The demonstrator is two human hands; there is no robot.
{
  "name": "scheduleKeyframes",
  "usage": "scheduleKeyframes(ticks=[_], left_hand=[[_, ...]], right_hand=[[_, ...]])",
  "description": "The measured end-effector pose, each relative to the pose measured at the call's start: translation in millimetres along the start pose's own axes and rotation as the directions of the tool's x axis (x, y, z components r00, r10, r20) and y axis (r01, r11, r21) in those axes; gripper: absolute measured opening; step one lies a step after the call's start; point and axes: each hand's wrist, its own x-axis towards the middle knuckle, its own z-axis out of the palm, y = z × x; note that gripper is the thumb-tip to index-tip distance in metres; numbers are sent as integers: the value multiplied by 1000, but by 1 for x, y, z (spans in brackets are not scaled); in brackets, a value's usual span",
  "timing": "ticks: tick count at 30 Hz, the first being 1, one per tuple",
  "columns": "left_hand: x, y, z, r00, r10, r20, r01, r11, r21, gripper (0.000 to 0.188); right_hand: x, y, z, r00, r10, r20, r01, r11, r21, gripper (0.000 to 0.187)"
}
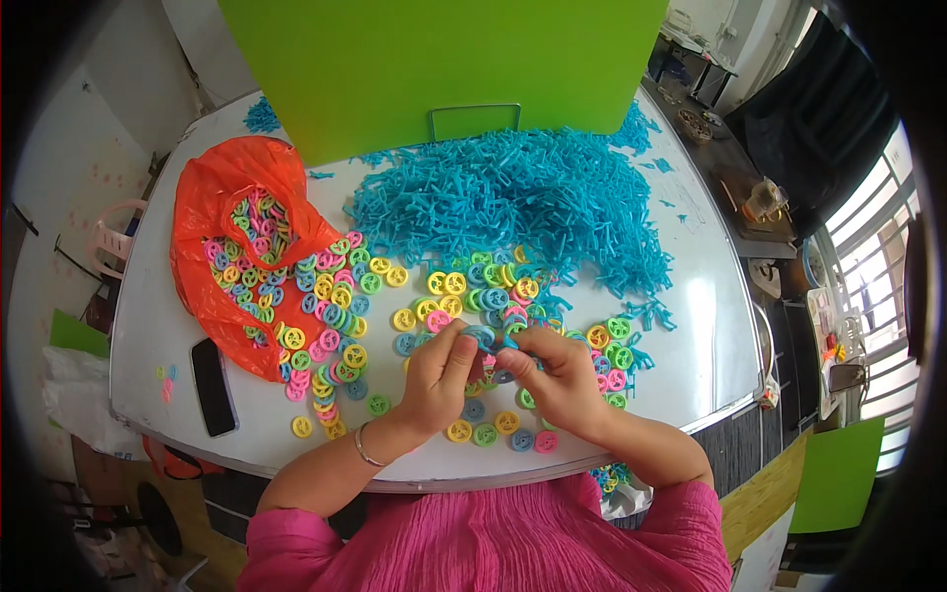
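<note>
Both my hands meet over the front middle of the white table (702, 360). My left hand (439, 380) pinches a small blue plastic wheel (479, 334) between thumb and fingers. Against it, my right hand (560, 383) has its thumb and forefinger closed on a small blue plastic piece (507, 343); its exact shape is hidden by the fingers. Around and beneath the hands lie loose toy wheels (507, 422) in yellow, green, pink and blue. Beyond them spreads a large heap of thin blue branched plastic pieces (513, 197).
At the left an orange-red plastic bag (212, 183) lies on its side, with many coloured wheels spilling out. A dark phone (214, 388) rests near the left front edge. A tall green panel (444, 69) with a metal handle (474, 111) stands behind the heap.
</note>
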Motion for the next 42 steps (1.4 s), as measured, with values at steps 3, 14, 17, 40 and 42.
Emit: scheduleKeyframes(ticks=[3,14,17,40,42], left_hand=[[-1,-5,0,992,123,-2,-122,990,69,30],[3,-2,-11,969,-10,248,34,995,-92,31],[4,-2,-11,961,-42,273,84,986,-145,31],[14,15,-18,970,79,228,-29,976,-217,26],[20,16,-20,990,56,132,-27,977,-212,26]], right_hand=[[-2,-4,-1,912,395,108,-409,865,291,19],[4,-7,-13,963,-269,24,264,915,-305,20],[6,-9,-20,962,-262,73,272,914,-300,20],[16,-19,-41,780,-590,208,562,516,-647,52],[12,-21,-47,806,-565,173,536,575,-619,47]])
